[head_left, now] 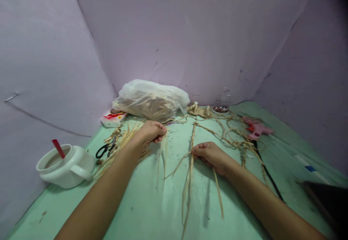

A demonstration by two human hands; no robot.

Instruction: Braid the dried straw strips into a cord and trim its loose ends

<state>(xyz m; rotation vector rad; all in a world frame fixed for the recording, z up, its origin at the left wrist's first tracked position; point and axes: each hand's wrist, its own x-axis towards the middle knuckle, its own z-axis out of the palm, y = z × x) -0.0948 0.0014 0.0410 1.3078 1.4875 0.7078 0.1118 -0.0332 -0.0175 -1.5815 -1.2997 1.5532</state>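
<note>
My right hand [208, 154] pinches a straw-coloured braid [193, 135] at its lower end, where loose strands [187, 189] fan out toward me. One more strand hangs below that hand's palm. To the left, my left hand [153, 131] is closed on a thin fibre strand [165, 153] that dangles from its fingertips, apart from the braid. Beneath and beside my left forearm lies a bundle of loose pale fibre strands [130, 131]. A long finished-looking braided cord [225, 137] runs from the braid's top into a tangle at the right.
A white pot [78, 160] with a red stick stands at the left, near black-handled scissors [102, 151]. Behind are a small box [112, 120], a plastic bag [152, 99], a woven piece [199, 110] and a jar [220, 108]. A pink glue gun [257, 127] lies right, its cord trailing forward.
</note>
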